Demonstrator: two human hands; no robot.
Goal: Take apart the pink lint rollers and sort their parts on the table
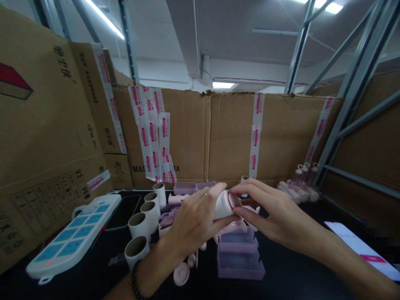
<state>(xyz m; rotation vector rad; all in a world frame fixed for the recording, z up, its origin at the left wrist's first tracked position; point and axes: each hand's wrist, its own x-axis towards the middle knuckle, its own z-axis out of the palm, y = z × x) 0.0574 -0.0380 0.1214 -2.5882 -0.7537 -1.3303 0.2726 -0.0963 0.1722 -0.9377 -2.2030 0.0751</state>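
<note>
My left hand (196, 212) is wrapped around a white tube (221, 208), which lies tilted with one end towards the right. At that end my right hand (265, 204) pinches a pink round cap (232, 201), its fingertips against the tube's rim. Whether the cap is seated in the tube I cannot tell. Below the hands sits a translucent purple tray (240, 266) with compartments. Small pink round parts (181, 273) lie near my left wrist. Several upright white tubes (137, 248) stand in a row to the left.
A power strip (73, 235) lies at the left beside a dark phone-like slab (123, 212). Cardboard walls (231, 133) enclose the back and sides. Pink bottles with loops (298, 183) are at the back right. A lit phone (362, 248) lies on the right.
</note>
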